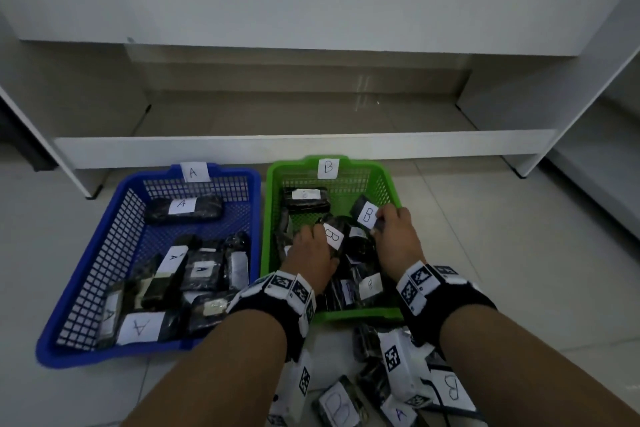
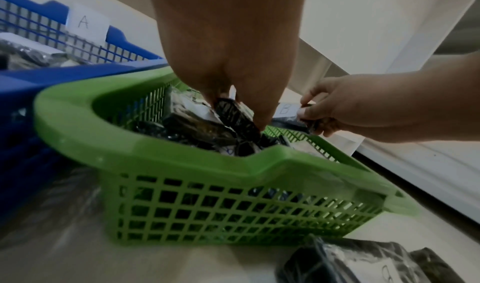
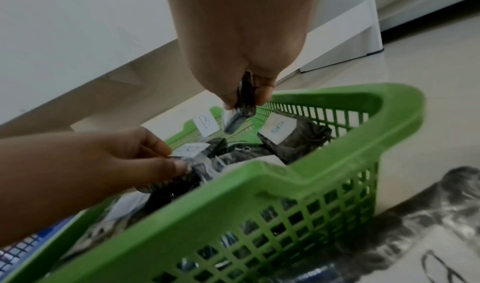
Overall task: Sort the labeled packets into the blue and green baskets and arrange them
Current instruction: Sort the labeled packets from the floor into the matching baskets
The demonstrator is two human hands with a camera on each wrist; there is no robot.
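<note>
Gripping one B packet in right hand, another in left hand, over green basket, probably to lay them tidily.

Black wristbands with square-code tags

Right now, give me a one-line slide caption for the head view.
Both hands, left hand and right hand, each hold a B packet over the green basket, beside the blue basket.
</note>
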